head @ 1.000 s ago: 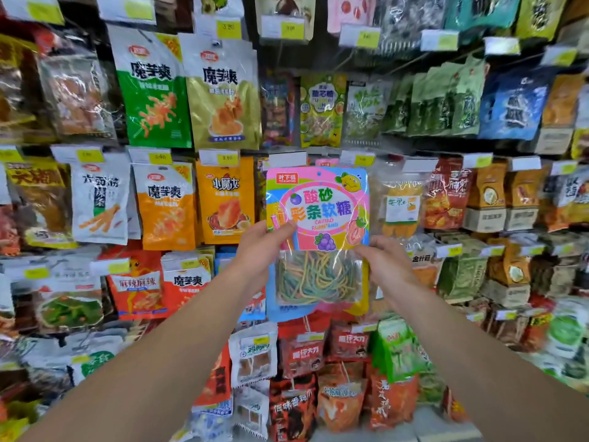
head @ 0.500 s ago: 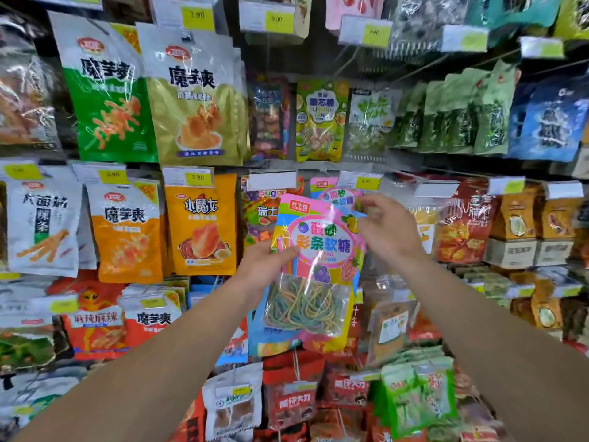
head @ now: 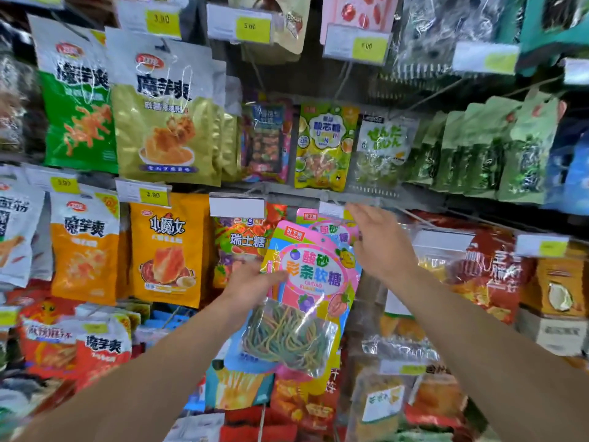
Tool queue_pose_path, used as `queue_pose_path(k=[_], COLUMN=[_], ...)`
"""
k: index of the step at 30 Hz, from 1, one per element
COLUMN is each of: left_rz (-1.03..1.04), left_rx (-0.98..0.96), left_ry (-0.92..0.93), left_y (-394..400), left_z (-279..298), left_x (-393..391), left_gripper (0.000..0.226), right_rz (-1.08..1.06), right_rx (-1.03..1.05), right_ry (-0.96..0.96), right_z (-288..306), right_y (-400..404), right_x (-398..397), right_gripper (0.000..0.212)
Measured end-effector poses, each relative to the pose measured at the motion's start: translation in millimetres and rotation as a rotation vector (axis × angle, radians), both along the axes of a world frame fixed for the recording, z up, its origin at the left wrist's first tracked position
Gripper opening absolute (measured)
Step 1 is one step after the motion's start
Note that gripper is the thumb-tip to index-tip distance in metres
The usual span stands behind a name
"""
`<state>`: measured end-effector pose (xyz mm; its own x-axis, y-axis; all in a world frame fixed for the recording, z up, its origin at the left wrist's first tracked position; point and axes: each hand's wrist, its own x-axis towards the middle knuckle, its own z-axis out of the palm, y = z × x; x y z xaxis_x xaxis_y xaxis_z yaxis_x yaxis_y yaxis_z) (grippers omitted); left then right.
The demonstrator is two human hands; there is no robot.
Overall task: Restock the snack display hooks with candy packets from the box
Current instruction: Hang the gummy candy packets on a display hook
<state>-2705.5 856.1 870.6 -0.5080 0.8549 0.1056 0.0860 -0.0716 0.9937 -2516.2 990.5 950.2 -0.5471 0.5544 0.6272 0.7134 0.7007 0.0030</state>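
Observation:
A pink candy packet point(head: 314, 275) with coloured strips showing through its clear window hangs tilted in front of the display. My left hand point(head: 251, 283) grips its left edge, thumb on the front. Just above and to the right, my right hand point(head: 381, 245) is off the packet, its fingers stretched up to the small white price tag point(head: 331, 209) at the tip of a hook. A matching pink packet point(head: 336, 231) hangs on that hook behind the one I hold. The box is out of view.
Hanging snack bags fill the wall: an orange bag point(head: 167, 247) and a fruit-candy bag point(head: 245, 240) at left, red bags point(head: 490, 269) at right, green and gold bags point(head: 165, 122) above. Price tags point(head: 237, 207) jut out from the hook ends.
My right hand let go of the packet's top and rose to the price tag. My left hand kept its grip, and the packet tilted and drew nearer the hook.

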Motion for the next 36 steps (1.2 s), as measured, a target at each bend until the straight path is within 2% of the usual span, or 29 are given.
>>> queue_pose_path(k=[2, 4, 9, 15, 17, 19, 21, 26, 32, 34, 36], left_rz=[0.009, 0.018, 0.017, 0.046, 0.018, -0.009, -0.012, 0.007, 0.070, 0.088, 0.096], left_rx=[-0.006, -0.018, 0.005, 0.003, 0.004, 0.006, 0.010, 0.038, -0.026, -0.033, -0.050], left_ry=[0.001, -0.002, -0.045, -0.070, -0.104, -0.131, -0.119, -0.134, -0.143, -0.159, -0.133], left_y=[5, 6, 13, 27, 31, 31, 31, 28, 31, 33, 35], left_z=[1, 4, 14, 32, 34, 39, 42, 50, 41, 45, 49], left_x=[4, 10, 25, 43, 48, 56, 62, 68, 58, 59, 61], left_gripper=[0.009, 0.011, 0.018, 0.021, 0.010, 0.025, 0.029, 0.014, 0.021, 0.014, 0.023], right_rz=[0.089, 0.163, 0.200, 0.210, 0.212, 0.212, 0.211, 0.221, 0.220, 0.227, 0.232], right_rx=[0.014, -0.017, -0.189, -0.223, -0.231, -0.235, -0.244, -0.250, -0.260, -0.256, -0.252], right_ry=[0.056, 0.146, 0.317, 0.369, 0.380, 0.381, 0.389, 0.405, 0.405, 0.412, 0.417], right_z=[3, 9, 22, 33, 34, 34, 32, 29, 29, 28, 26], right_y=[7, 11, 18, 18, 18, 19, 17, 13, 13, 13, 13], right_x=[1, 0, 0, -1, -1, -1, -1, 1, -1, -1, 0], right_gripper=[0.054, 0.041, 0.030, 0.027, 0.026, 0.026, 0.026, 0.028, 0.029, 0.029, 0.030])
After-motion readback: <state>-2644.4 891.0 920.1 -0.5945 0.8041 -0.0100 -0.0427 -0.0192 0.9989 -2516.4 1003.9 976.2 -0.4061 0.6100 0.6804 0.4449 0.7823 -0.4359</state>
